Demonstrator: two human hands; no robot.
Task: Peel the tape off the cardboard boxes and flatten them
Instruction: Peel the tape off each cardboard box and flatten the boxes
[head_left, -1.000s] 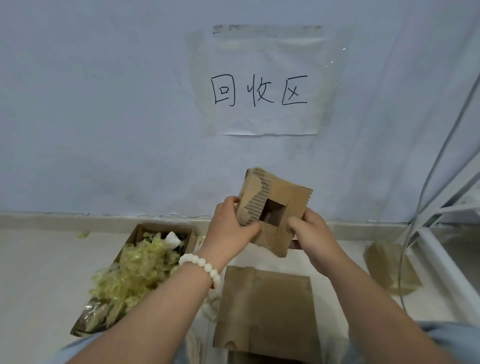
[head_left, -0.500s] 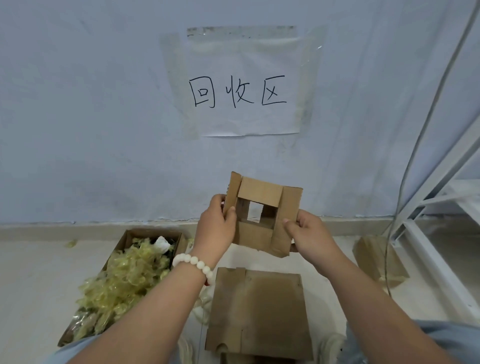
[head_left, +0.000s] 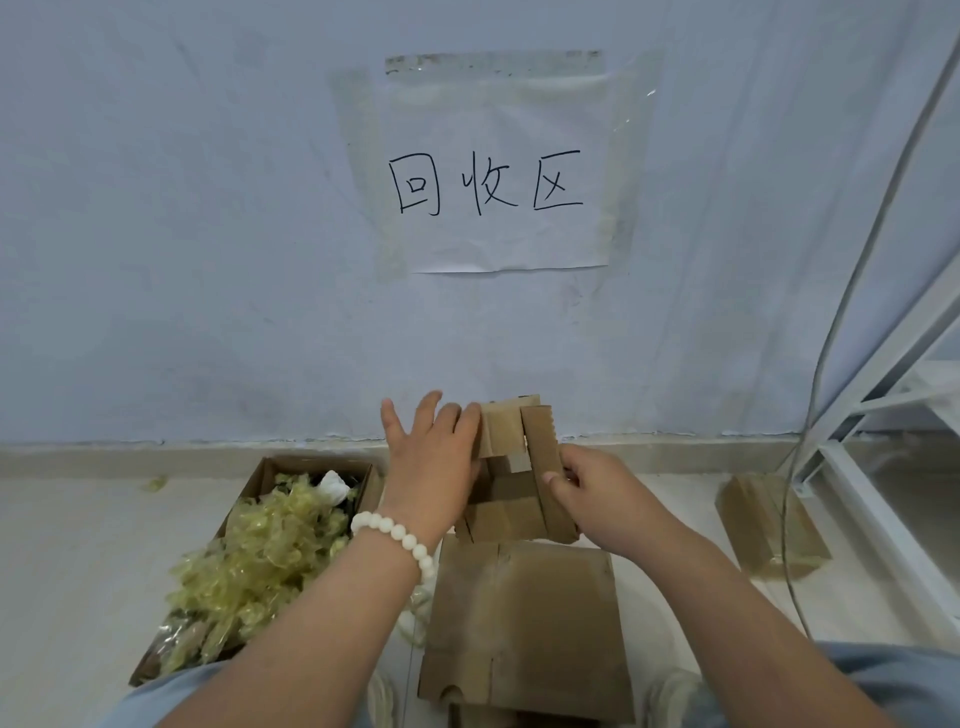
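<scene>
- Cardboard box (head_left: 506, 431), a small one, is up off the floor (head_left: 62, 571), sandwiched between both hands, right above a stack of flattened cardboard (head_left: 524, 623).
- Its flaps look folded over each other and it seems partly squashed sideways.
- Left hand (head_left: 431, 467): fingers straight and spread, palm pushing flat against the box's left side. White bead bracelet (head_left: 395, 538) on that wrist.
- Right hand (head_left: 597, 493): fingers curled in, pinching the long flap on the box's right edge.
- Off to the left, an open carton (head_left: 260, 480) is stuffed with a wad of yellowish peeled tape (head_left: 260, 561).
- Over on the right, well apart from the hands, another brown box (head_left: 769, 525) lies on the floor with shiny tape on it.
- Handwritten paper sign (head_left: 498, 171) is taped to the wall (head_left: 156, 208) behind, and a white metal frame (head_left: 883, 374) is at the far right.
</scene>
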